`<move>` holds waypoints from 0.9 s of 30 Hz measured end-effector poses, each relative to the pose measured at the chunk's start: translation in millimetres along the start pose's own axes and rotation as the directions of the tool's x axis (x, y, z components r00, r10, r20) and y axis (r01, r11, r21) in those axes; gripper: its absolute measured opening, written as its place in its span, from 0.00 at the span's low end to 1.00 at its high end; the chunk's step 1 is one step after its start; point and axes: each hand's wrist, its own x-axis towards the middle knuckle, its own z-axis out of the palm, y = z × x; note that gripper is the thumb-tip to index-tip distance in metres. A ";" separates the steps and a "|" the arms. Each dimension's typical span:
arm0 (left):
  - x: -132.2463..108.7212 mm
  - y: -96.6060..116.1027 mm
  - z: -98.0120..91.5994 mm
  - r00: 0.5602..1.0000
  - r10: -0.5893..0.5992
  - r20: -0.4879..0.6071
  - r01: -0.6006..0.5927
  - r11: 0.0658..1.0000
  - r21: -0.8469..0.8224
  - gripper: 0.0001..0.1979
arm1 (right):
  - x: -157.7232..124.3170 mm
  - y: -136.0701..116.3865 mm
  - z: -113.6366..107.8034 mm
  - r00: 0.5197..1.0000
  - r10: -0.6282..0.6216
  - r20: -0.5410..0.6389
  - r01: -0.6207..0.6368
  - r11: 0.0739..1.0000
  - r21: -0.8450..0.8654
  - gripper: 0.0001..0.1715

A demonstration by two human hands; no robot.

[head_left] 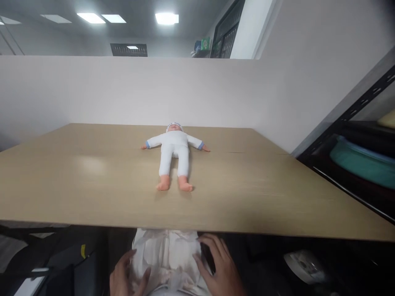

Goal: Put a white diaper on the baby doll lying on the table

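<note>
A baby doll [174,150] in a white suit with blue cuffs and a patterned white cap lies on its back on the wooden table [92,189], arms stretched sideways, bare feet toward me. Below the table's front edge, pale gathered cloth [166,255] lies over my lap. My left hand [125,277] is at the left side of this cloth, thumb and fingers apart. At its right side is my right hand [220,265], fingers curved and thumb spread, with a dark gap between them. Neither hand touches the doll.
A white partition [154,90] stands behind the table. To the right, a black metal shelf [348,111] holds a teal item [361,162]. A pale, rounded object [304,266] sits under the table at the right, and dark items [86,271] are at lower left.
</note>
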 end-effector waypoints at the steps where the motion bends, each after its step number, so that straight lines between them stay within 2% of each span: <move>1: 3.0 -3.1 2.0 0.999 -0.051 0.009 0.051 0.997 -0.049 0.39 | -8.1 4.8 6.5 0.996 0.088 -0.014 -0.088 0.996 -0.002 0.16; 3: 11.2 -4.3 2.2 0.989 -0.135 0.060 0.142 0.981 -0.129 0.39 | -23.2 15.4 16.4 0.977 0.215 -0.007 -0.215 0.976 0.030 0.22; 4: 15.3 -2.3 0.6 0.982 -0.158 0.102 0.173 0.973 -0.155 0.37 | -30.1 19.8 19.3 0.962 0.270 0.032 -0.272 0.959 0.075 0.24; 6: 20.6 7.2 -6.1 0.965 -0.156 0.209 0.195 0.964 -0.182 0.31 | -41.8 23.9 19.6 0.913 0.362 0.187 -0.393 0.903 0.174 0.20; 8: 20.2 22.5 -17.5 0.957 -0.105 0.270 0.168 0.960 -0.223 0.29 | -50.3 20.5 11.9 0.847 0.403 0.347 -0.491 0.842 0.221 0.16; 10: 15.3 41.3 -33.7 0.957 -0.044 0.286 0.128 0.951 -0.281 0.27 | -55.8 12.2 -2.6 0.816 0.389 0.427 -0.512 0.830 0.223 0.13; 13: 9.5 71.0 -64.4 0.947 0.017 0.322 0.091 0.944 -0.317 0.22 | -56.8 -0.3 -30.1 0.824 0.328 0.462 -0.454 0.870 0.193 0.10; 15: 13.3 91.2 -85.2 0.929 0.068 0.365 0.058 0.945 -0.323 0.19 | -48.9 -7.6 -48.5 0.857 0.309 0.412 -0.403 0.901 0.161 0.18; 18: 34.1 126.7 -109.6 0.914 0.158 0.373 -0.039 0.951 -0.307 0.17 | -17.2 -24.7 -75.1 0.955 0.236 0.179 -0.262 0.955 0.142 0.41; 20: 55.0 156.4 -119.8 0.887 0.253 0.386 -0.149 0.949 -0.278 0.15 | 16.7 -42.6 -91.8 0.992 0.112 0.060 -0.120 0.981 0.152 0.50; 22: 77.6 189.4 -125.9 0.810 0.362 0.461 -0.272 0.929 -0.252 0.13 | 56.3 -62.3 -105.8 0.998 -0.030 0.048 0.021 0.984 0.178 0.54; 24: 99.5 221.7 -128.8 0.746 0.484 0.458 -0.399 0.875 -0.275 0.12 | 96.6 -77.4 -114.6 0.977 -0.164 0.132 0.128 0.961 0.246 0.58; 25: 110.1 236.1 -129.5 0.717 0.532 0.451 -0.449 0.847 -0.285 0.12 | 115.7 -81.6 -116.7 0.965 -0.190 0.178 0.136 0.951 0.279 0.57; 26: 120.6 248.7 -129.6 0.694 0.574 0.434 -0.497 0.819 -0.286 0.12 | 133.4 -83.3 -117.5 0.953 -0.218 0.212 0.147 0.941 0.305 0.48; 27: 131.1 259.0 -129.1 0.679 0.607 0.412 -0.548 0.793 -0.267 0.13 | 149.6 -82.6 -117.3 0.942 -0.249 0.227 0.168 0.931 0.324 0.35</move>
